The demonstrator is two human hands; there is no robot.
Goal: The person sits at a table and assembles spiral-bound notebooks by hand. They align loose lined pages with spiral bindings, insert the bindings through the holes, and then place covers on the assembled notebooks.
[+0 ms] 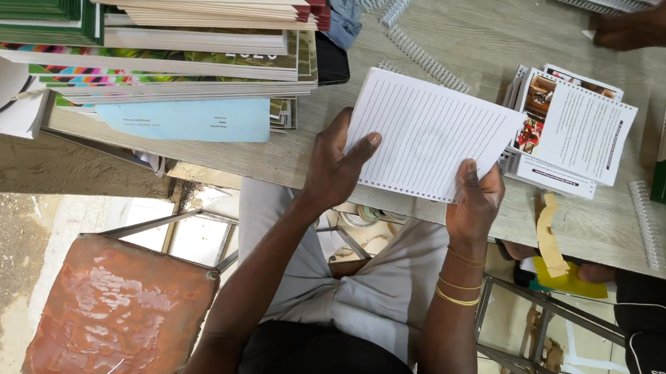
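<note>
At table edge (273, 155): lined punched sheet stack (430, 135) gripped both sides, left hand (336, 164) at 9 o'clock, right hand (474, 198) at 5 o'clock; long axis slants 10-to-4, punched edge nearest body.

Illumination is even, diffuse daylight. Shadows on the counter (469, 32) are soft. The plastic-wrapped stool seat (117, 312) shows mild glare. Focus is sharp overall.

head cam | looks steeply down, close over table (469, 32) edge | probably seated
</note>
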